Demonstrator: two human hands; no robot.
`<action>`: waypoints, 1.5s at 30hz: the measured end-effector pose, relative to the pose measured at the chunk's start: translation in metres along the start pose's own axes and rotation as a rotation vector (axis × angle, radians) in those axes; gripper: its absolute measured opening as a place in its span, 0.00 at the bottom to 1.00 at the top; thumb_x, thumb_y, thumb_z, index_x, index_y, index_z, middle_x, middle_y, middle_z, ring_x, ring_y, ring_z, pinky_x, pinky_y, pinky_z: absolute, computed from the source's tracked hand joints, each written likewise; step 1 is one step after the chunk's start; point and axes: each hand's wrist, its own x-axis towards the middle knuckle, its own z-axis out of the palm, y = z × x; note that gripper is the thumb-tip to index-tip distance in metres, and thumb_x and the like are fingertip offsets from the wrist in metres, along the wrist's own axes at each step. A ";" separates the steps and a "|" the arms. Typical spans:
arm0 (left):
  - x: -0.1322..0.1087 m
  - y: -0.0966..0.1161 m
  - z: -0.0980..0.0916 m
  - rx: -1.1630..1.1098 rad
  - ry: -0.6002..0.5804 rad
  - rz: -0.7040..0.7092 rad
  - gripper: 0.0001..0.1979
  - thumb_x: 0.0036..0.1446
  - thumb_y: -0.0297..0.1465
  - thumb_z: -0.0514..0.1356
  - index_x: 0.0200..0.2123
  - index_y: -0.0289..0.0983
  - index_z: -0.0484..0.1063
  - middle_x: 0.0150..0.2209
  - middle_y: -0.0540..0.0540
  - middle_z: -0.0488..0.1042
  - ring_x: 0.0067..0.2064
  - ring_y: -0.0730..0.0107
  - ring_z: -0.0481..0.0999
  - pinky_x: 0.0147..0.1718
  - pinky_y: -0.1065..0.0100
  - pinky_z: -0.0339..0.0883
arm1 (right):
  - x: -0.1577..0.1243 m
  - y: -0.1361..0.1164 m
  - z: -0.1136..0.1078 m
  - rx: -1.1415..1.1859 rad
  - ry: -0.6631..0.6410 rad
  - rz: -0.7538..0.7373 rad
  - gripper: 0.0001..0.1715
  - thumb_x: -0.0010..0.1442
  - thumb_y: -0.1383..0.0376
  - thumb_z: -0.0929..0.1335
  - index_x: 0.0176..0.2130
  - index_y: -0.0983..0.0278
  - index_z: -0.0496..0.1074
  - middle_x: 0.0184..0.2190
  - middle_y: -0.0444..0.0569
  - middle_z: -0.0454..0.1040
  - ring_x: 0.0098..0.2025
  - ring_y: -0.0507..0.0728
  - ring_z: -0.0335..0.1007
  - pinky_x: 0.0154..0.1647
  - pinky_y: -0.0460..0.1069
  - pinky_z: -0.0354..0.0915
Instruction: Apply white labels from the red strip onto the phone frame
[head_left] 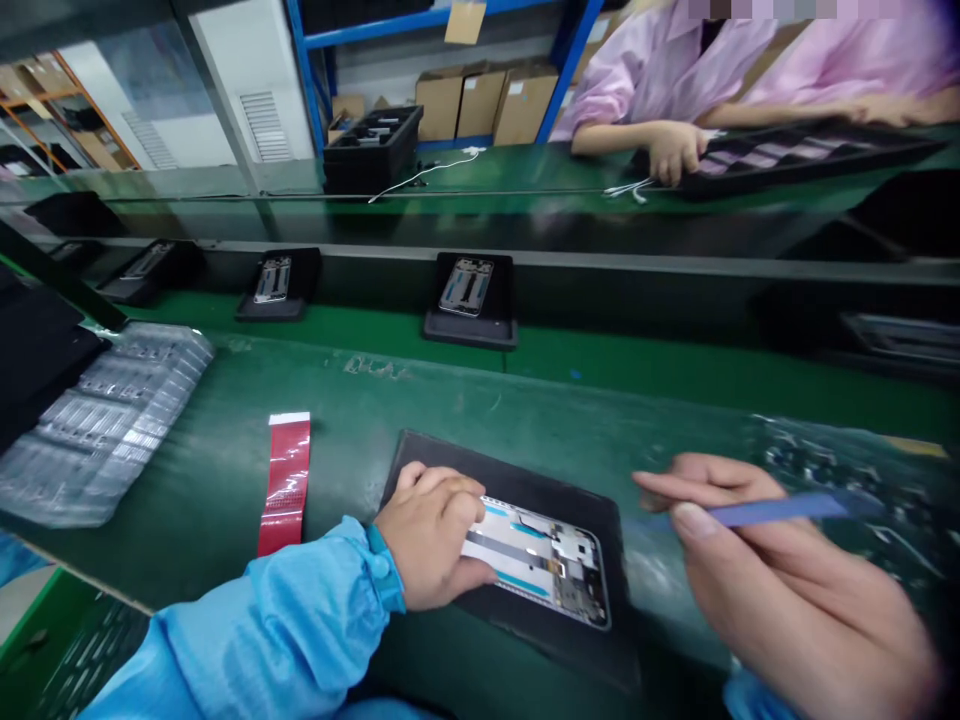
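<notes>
An opened phone body (559,570) lies on a black pad (517,480), its inside facing up with blue strips, a grey flex cable and a circuit board showing. My left hand (435,535) is closed over the phone's left end, thumb along the near edge and fingers at the far edge, so that end is hidden. To the right of the pad, my right hand (802,580) is raised above the bench. A thin blue plastic stick (787,510) is pinched between its thumb and fingers, partly blurred.
A red strip (286,480) lies left of the pad. Clear plastic trays (142,400) stand at the left, bagged small parts (832,460) at the right. Beyond, phone bodies rest on black holders (472,325) along a green belt (360,335). Co-workers' hands (671,152) touch a black tray.
</notes>
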 end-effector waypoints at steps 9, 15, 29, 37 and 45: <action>-0.001 0.002 0.001 0.014 0.004 -0.023 0.26 0.52 0.41 0.71 0.48 0.41 0.64 0.59 0.38 0.73 0.60 0.48 0.68 0.60 0.44 0.52 | -0.019 0.013 0.049 -0.070 -0.139 -0.115 0.18 0.68 0.54 0.64 0.36 0.60 0.77 0.35 0.47 0.81 0.27 0.53 0.76 0.30 0.48 0.70; -0.001 0.001 0.000 0.010 0.007 -0.029 0.26 0.51 0.40 0.71 0.48 0.41 0.64 0.59 0.39 0.73 0.60 0.49 0.68 0.60 0.44 0.52 | -0.020 0.018 0.052 -0.125 -0.039 -0.247 0.14 0.69 0.58 0.64 0.36 0.60 0.74 0.35 0.46 0.81 0.30 0.53 0.77 0.31 0.47 0.68; -0.001 0.002 0.001 0.009 0.008 -0.028 0.26 0.51 0.41 0.72 0.47 0.40 0.64 0.60 0.39 0.72 0.61 0.49 0.68 0.61 0.43 0.51 | -0.020 0.010 0.052 -0.176 -0.048 -0.352 0.11 0.70 0.62 0.63 0.39 0.60 0.73 0.34 0.44 0.80 0.32 0.53 0.78 0.35 0.46 0.69; -0.001 0.001 0.002 -0.003 0.003 -0.035 0.25 0.51 0.41 0.71 0.47 0.41 0.65 0.60 0.39 0.72 0.61 0.49 0.68 0.60 0.43 0.51 | -0.019 0.014 0.054 -0.185 -0.024 -0.344 0.12 0.69 0.60 0.63 0.38 0.60 0.74 0.34 0.45 0.81 0.33 0.53 0.79 0.37 0.46 0.70; -0.001 0.002 0.000 -0.005 -0.019 -0.042 0.24 0.51 0.41 0.71 0.46 0.41 0.65 0.60 0.38 0.72 0.61 0.48 0.68 0.61 0.41 0.51 | -0.022 0.009 0.053 -0.157 -0.035 -0.293 0.12 0.69 0.60 0.63 0.39 0.60 0.74 0.34 0.47 0.81 0.34 0.55 0.79 0.37 0.48 0.71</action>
